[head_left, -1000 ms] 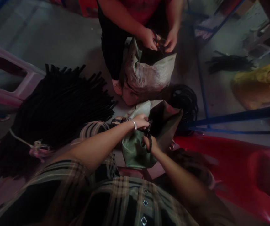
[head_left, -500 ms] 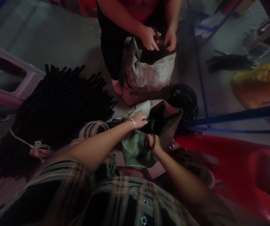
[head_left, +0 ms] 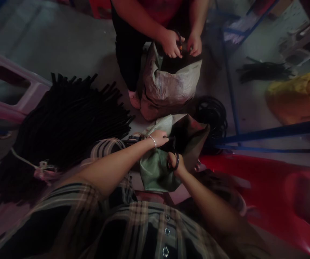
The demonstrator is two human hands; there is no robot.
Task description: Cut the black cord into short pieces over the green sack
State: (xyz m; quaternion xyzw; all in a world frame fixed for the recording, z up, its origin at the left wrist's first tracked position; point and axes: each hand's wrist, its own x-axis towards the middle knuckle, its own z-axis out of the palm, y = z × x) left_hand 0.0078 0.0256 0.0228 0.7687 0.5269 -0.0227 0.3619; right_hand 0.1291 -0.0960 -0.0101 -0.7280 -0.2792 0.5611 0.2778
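My left hand, with a bracelet at the wrist, is closed around a black rubber-like strip over the mouth of a green and pale sack. Black-handled scissors are gripped in my right hand, just below and right of the left one. Their blades point up toward the strip's end, dim against the dark inside of the sack. Left of my knee lies a large bundle of black strips, bound near its lower end with a pale tie.
Across from me a co-worker's hands hold scissors above another sack. A coil of black tubing lies right of the sacks. A red plastic stool, blue metal bars and a yellow sack are to the right.
The scissors in my right hand have shifted slightly and their blades look closer together. My left hand has hardly moved. The co-worker's hand on the right has risen a little and turned.
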